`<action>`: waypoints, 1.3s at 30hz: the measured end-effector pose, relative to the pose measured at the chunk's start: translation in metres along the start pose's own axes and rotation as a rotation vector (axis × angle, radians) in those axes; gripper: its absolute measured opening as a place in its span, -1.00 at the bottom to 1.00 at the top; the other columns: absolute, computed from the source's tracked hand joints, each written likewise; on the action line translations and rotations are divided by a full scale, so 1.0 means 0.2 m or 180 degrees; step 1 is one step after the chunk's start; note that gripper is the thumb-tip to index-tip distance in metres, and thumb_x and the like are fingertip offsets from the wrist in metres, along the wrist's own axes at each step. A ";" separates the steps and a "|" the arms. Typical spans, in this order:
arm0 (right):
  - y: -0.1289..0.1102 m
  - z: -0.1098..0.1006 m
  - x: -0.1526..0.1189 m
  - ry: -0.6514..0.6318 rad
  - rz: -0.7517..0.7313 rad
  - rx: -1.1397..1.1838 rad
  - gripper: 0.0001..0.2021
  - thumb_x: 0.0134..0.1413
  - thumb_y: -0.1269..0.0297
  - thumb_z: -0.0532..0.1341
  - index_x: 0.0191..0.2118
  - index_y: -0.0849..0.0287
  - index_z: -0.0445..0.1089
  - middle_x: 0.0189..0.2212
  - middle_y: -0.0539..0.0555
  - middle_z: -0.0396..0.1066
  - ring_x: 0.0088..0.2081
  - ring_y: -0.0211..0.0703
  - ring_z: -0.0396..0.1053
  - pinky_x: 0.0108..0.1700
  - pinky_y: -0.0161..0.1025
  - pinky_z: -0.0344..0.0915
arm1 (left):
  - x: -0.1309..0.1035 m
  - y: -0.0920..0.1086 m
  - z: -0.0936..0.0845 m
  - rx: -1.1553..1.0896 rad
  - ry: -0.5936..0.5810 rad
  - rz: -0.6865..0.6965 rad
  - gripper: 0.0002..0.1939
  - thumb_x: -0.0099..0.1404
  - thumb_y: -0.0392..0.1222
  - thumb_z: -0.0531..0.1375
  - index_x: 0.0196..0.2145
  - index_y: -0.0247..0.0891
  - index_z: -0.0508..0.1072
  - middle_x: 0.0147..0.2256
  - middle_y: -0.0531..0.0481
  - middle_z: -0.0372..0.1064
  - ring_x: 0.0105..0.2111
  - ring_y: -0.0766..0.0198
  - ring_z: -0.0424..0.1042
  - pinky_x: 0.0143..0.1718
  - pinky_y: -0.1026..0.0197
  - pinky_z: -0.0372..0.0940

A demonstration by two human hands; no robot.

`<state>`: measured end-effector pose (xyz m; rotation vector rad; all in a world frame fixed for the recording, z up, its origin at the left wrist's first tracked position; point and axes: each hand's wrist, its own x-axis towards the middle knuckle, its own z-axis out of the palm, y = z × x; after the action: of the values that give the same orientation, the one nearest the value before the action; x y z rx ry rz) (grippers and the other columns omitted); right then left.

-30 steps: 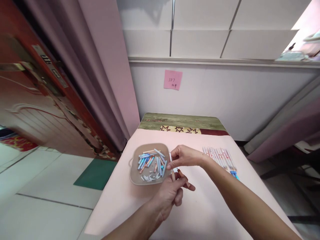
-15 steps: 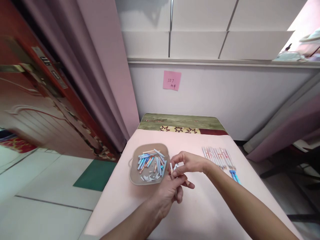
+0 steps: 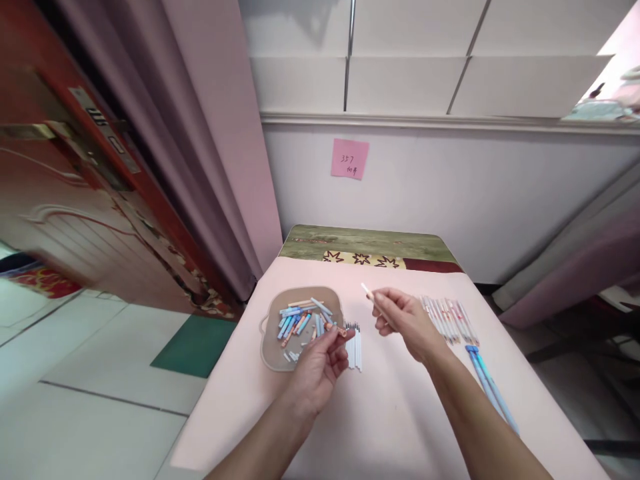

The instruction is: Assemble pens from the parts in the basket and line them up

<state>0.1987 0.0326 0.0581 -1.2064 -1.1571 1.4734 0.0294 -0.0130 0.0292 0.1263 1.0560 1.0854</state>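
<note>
Head view: Now parted, the left hand pinches a brown patterned tube over the box's right edge while the right hand pinches a white-tipped piece farther right, slim white sticks uncovered between, the two parts seemingly separate.

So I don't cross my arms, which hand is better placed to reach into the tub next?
Probably your left hand: it's by the tub, while your right hand is farther right, past the white sticks. Both are occupied, though: the left pinches an orange tube, the right a pale stick.
</note>
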 end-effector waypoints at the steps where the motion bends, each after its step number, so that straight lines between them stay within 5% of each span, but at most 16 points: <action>1: 0.03 0.01 -0.03 -0.0085 0.0045 -0.0118 -0.62 -0.04 -0.04 0.27 -0.23 0.17 0.40 -0.49 -0.04 0.35 -0.57 -0.35 0.29 -0.55 -0.39 0.26 | 0.01 0.02 0.00 -0.0085 0.0054 0.0024 -0.91 0.21 -0.27 0.24 -0.32 -0.36 0.46 -0.30 -0.12 0.54 -0.66 0.51 0.34 -0.60 0.42 0.30; 6: 0.14 0.09 -0.13 -0.0286 -0.0104 -0.0597 -0.67 -0.01 0.04 0.25 -0.22 0.19 0.43 -0.45 0.00 0.37 -0.51 -0.30 0.26 -0.47 -0.33 0.26 | 0.06 0.05 -0.01 -0.0380 0.0007 0.0144 -0.91 0.22 -0.29 0.24 -0.30 -0.37 0.47 -0.39 -0.06 0.51 -0.66 0.50 0.34 -0.62 0.43 0.31; 15: 0.19 0.14 -0.16 0.0112 -0.0575 -0.1445 -0.85 0.09 0.17 0.19 -0.32 0.13 0.41 -0.47 0.01 0.40 -0.53 -0.24 0.26 -0.50 -0.32 0.18 | 0.05 0.05 -0.04 -0.0346 -0.0003 0.0526 -0.90 0.20 -0.27 0.26 -0.31 -0.34 0.46 -0.31 -0.10 0.52 -0.65 0.51 0.33 -0.62 0.44 0.31; 21: 0.20 0.17 -0.19 0.0419 -0.1335 -0.2074 -0.88 0.12 0.30 0.15 -0.26 0.09 0.42 -0.34 0.07 0.45 -0.35 -0.12 0.42 -0.32 -0.26 0.29 | 0.04 0.00 -0.03 -0.0148 -0.0142 0.0714 -0.81 0.12 -0.26 0.32 -0.29 -0.32 0.43 -0.30 -0.07 0.51 -0.65 0.52 0.32 -0.61 0.45 0.29; 39: 0.27 0.19 -0.22 0.1249 -0.1803 -0.2070 -0.78 0.10 0.22 0.22 -0.12 0.10 0.29 -0.32 0.03 0.52 -0.29 -0.17 0.51 -0.26 -0.30 0.40 | 0.03 -0.01 -0.01 0.0137 -0.0126 0.0608 -0.82 0.12 -0.24 0.32 -0.32 -0.35 0.46 -0.43 -0.02 0.49 -0.61 0.43 0.41 -0.63 0.42 0.31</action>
<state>0.1637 -0.0245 0.0154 -1.3493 -1.5783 0.4129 0.0291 -0.0105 0.0226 0.2867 1.0476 1.2271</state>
